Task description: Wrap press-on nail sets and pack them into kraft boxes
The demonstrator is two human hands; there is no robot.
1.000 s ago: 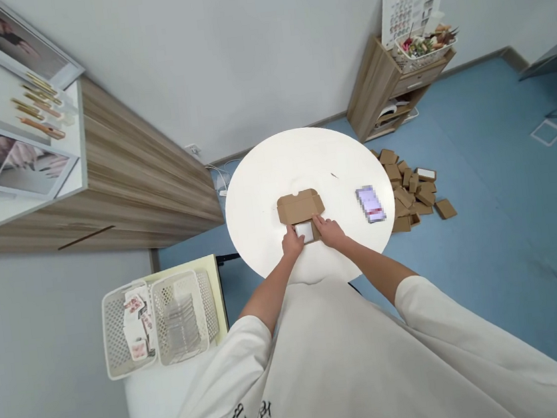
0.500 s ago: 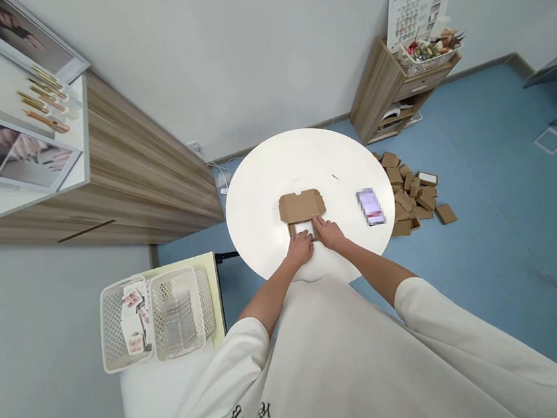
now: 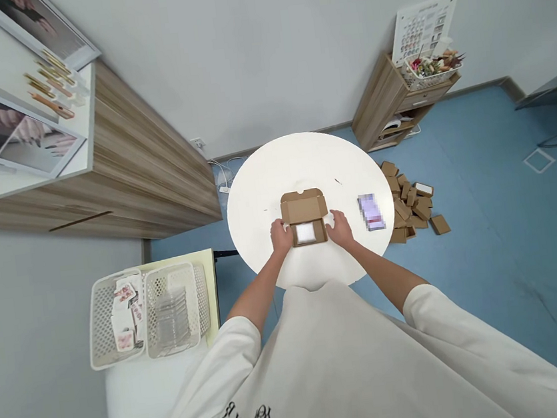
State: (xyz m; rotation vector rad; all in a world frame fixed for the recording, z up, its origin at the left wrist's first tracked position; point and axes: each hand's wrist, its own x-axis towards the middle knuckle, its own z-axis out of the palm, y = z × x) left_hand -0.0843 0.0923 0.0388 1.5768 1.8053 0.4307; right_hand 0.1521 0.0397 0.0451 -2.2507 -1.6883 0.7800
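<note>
On the white round table lies a small brown cardboard box [image 3: 303, 205] with its lid folded back, away from me. A flat white item [image 3: 305, 233] sits inside, toward the left of the tray part; brown cardboard shows to its right. My left hand [image 3: 281, 237] is at the box's left side, fingers forward and close to the lid's edge; whether it touches the cardboard is hard to see. At the right side, my right hand [image 3: 340, 230] has its thumb and fingers apart and holds nothing.
A phone with a blurred screen [image 3: 371, 212] lies right of the box on the table [image 3: 255, 178]. Several small cardboard boxes [image 3: 411, 204] are heaped on the floor. White baskets [image 3: 115, 321] with cards and clear packets stand at the left, below a wooden cabinet [image 3: 152, 156].
My left hand has left the white item and moved to the box's left side. My right hand has shifted right, off the box's inside edge. The white item stays in the box.
</note>
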